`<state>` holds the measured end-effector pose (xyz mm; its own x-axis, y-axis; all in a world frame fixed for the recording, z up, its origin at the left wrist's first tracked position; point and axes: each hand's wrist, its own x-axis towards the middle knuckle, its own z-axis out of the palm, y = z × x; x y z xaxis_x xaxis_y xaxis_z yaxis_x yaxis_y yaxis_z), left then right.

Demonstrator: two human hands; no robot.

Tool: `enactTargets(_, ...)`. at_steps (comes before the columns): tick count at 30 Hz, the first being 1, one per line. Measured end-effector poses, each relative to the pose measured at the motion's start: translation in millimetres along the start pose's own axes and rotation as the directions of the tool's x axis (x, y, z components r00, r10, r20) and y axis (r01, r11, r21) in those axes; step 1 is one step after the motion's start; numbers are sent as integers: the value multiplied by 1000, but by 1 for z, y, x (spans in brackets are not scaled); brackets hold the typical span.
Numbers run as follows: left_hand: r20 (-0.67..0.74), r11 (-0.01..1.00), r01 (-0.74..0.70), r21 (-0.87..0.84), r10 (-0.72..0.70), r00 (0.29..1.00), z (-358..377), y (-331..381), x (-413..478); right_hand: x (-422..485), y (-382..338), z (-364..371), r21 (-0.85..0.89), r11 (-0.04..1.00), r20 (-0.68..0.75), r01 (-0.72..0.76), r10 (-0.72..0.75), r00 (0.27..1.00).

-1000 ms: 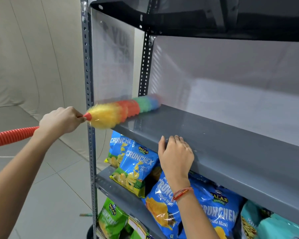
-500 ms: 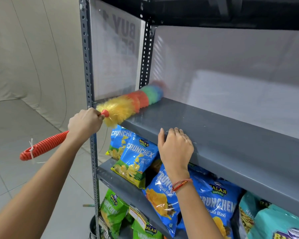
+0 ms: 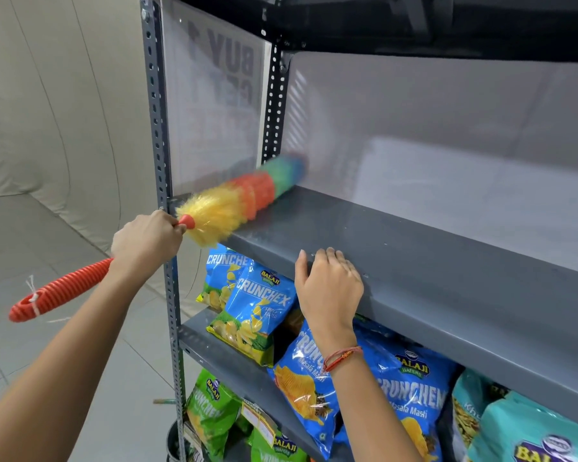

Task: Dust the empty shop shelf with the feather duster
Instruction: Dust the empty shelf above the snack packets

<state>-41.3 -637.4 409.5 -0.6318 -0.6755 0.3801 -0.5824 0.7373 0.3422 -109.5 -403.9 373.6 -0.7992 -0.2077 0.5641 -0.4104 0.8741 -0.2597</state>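
Note:
The grey metal shelf (image 3: 431,261) is bare and runs from the left upright toward the right. A feather duster (image 3: 241,201) with yellow, red, green and blue fluff lies across the shelf's left end, its blue tip blurred near the back corner. My left hand (image 3: 144,240) grips its ribbed red handle (image 3: 60,290) just behind the fluff, outside the left upright. My right hand (image 3: 329,288) rests with its fingers curled over the shelf's front edge.
Perforated steel uprights (image 3: 156,161) stand at the left front and back corner. A translucent panel (image 3: 447,145) closes the back. A dark shelf (image 3: 414,25) hangs overhead. Blue and green crisp bags (image 3: 257,315) fill the shelves below. Tiled floor (image 3: 47,345) lies left.
My left hand has pushed the duster forward and right, so its tip now reaches the shelf's back corner. My right hand has stayed on the front edge.

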Motion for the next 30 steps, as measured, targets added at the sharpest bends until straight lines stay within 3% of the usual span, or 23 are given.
enactTargets(4, -91, 995, -80, 54, 85, 992, 1, 8, -3, 0, 1, 0, 0, 1000, 2, 14, -14, 1000)
enactTargets(8, -24, 995, -87, 39, 88, 996, 3, 12, -2, 1, 1, 0, -6, 1000, 25, 17, -17, 1000)
enactTargets(12, -91, 985, -159, 70, 165, 982, 8, 28, -6, 0, 1, -1, 0, 1000, 23, 15, -15, 1000)
enactTargets(19, 99, 960, -258, -106, 269, 958, 9, 19, -20, -3, 2, -8, 82, 996, -3, 27, -27, 1000)
enactTargets(25, 201, 881, -395, -259, 449, 871, -9, 18, -29, -8, 2, -24, 249, 967, -126, 55, -24, 992)
enactTargets(30, 244, 760, -541, -360, 636, 732, -9, 45, -42, -7, 22, -51, 284, 955, -271, 81, -2, 963)
